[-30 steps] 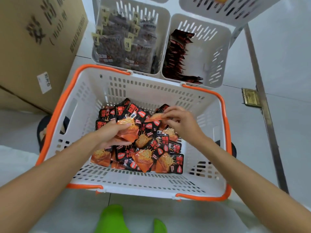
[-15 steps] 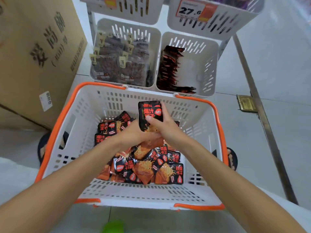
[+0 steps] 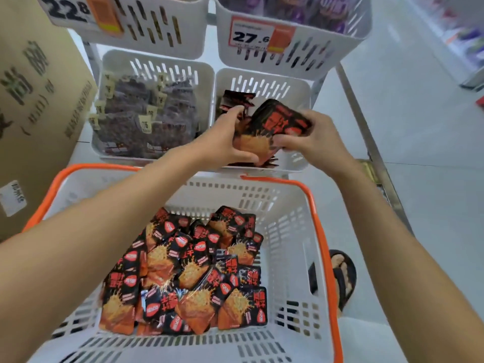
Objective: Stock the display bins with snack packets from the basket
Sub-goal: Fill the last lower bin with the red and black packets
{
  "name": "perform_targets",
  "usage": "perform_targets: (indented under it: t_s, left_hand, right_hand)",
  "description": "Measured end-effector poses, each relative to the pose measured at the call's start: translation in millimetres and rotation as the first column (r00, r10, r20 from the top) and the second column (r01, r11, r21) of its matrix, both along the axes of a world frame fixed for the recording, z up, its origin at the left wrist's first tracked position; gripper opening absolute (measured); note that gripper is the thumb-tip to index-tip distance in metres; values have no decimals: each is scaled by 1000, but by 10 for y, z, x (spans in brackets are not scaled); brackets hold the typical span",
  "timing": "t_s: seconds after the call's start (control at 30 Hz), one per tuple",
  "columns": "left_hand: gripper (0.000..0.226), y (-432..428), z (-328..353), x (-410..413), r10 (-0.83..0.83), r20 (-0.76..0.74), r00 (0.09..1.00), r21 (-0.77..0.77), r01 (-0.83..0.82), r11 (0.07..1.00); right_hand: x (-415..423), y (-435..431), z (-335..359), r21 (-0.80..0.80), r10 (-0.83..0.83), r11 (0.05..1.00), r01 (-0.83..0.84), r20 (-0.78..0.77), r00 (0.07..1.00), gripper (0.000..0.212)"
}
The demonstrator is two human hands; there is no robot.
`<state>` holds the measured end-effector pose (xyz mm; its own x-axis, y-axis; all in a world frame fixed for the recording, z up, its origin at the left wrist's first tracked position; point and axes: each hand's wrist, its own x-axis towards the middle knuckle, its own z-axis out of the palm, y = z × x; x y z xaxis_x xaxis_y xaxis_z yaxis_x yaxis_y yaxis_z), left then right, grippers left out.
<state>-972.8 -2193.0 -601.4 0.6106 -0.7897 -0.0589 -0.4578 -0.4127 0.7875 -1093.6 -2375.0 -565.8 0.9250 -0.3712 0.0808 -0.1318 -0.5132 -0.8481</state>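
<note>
A stack of black-and-orange snack packets is held between both hands over the lower right display bin. My left hand grips the stack's left side and my right hand grips its right side. Inside that white bin a few matching packets stand against its left wall. Below, the white basket with an orange rim holds several more of the same packets in a loose heap.
The lower left bin is full of dark packets with small tags. Two upper bins carry price labels, 22.8 and 27.6. A big cardboard box stands at the left. A sandalled foot rests right of the basket.
Both hands lifted the stack of packets out of the basket and carried it forward over the lower right bin. The view tilted up, showing the upper bins.
</note>
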Motion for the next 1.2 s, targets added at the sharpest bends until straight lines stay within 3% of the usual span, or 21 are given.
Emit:
perform_targets:
  t_s: [0.13,0.2,0.27,0.37,0.47,0.7,0.83,0.93,1.1,1.17,1.2]
  left_hand:
    - [122,-106,-415,324,32,123,992,288,-67,955]
    - [129,-112,-631,412,38,61,997,368,-58,928]
    - [134,-140,-786,449,51,30,998,355,-58,933]
    - [139,-153,-953,483,60,63,996,289,-76,954]
    - [139,-127,-1098,514,68,86,994,231,-87,969]
    - [139,-139,-1161,527,92,68,993,203,-104,974]
    - [129,-114,-1031,491,124,20,992,189,-125,974]
    - [112,-49,-857,393,133,67,989,165,-143,976]
    - [76,453,-581,-63,131,164,978,14,-135,991]
    - [62,751,-579,-251,157,239,958,-39,-152,988]
    - [57,907,-592,-331,182,260,948,-67,-171,983]
  right_hand:
    - [183,-459,-432,-243,-156,955,169,75,985,36]
    - [328,-593,-701,-341,-139,932,126,-15,990,34]
    - [487,-617,-990,-407,-47,914,-8,-125,991,29]
    - [659,-609,-1306,-200,140,956,-213,-325,935,32]
    - [744,-686,-1422,109,223,975,-195,-416,882,45]
    - [800,-568,-1539,55,307,948,-315,-430,849,59]
    - [666,-538,-1288,-57,158,977,-204,-449,879,79]
    - [503,-273,-1010,-136,102,978,-158,-348,932,74]
    - [-102,615,-753,-153,146,977,-151,-47,988,58]
    - [-345,972,-889,-111,179,976,-187,-76,981,47]
    - [-438,1114,-999,-71,212,971,-226,-169,963,44]
